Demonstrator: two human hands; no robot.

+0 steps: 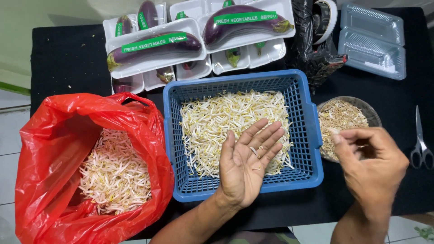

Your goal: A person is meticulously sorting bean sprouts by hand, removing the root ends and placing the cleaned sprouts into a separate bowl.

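Observation:
My left hand (248, 162) lies palm up and flat over the near part of a blue plastic basket (307, 140), with a few bits of bean sprout resting on the fingers. The basket holds a spread of white bean sprouts (226, 117). My right hand (373, 165) hovers with fingers curled by a clear round bowl (375, 115) of sprout trimmings, thumb and fingertips pinched close; whether it holds a piece I cannot tell. A red plastic bag (49, 144) on the left stands open with more bean sprouts (115, 174) inside.
White foam trays with wrapped purple eggplants (153, 47) are stacked at the back of the black table. Clear plastic lidded boxes (373, 40) sit back right beside a black bag (316, 49) and a tape roll (327, 13). Scissors (421, 144) lie at the right edge.

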